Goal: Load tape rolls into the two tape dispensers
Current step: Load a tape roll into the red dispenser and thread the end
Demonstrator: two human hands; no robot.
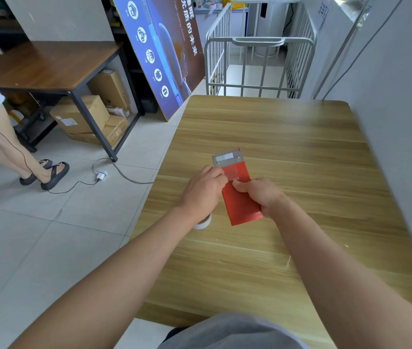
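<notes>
Light wood-grain laminate covers the table [288, 137] that fills the centre and right of the frame, with pale floor tiles seen to the left of it. At the middle of the frame a red tape dispenser [240, 200] is held over the tabletop, its grey metal blade plate [227, 158] pointed toward the far edge of the table. The left hand [203, 191] is placed against the dispenser's left side, the fingers curled in and pinched at the translucent strip just below the blade plate. The right hand [262, 193] is closed around the dispenser's right edge, with the thumb laid across the red face. A white tape roll [203, 222] is seen lying on the table just below the left wrist, largely hidden by it, close beside the lower left corner of the dispenser. Only this one dispenser can be made out.

In the upper left, a dark brown table [49, 64] is seen with cardboard boxes [86, 114] stacked beneath it. A blue poster board [159, 51] is leaned at an angle behind it, and a grey metal cage trolley [260, 61] is parked at the top centre. At the left edge, the bare legs of another person [6, 142] in black sandals are visible, and a cable with a white adapter [102, 175] is trailed across the floor.
</notes>
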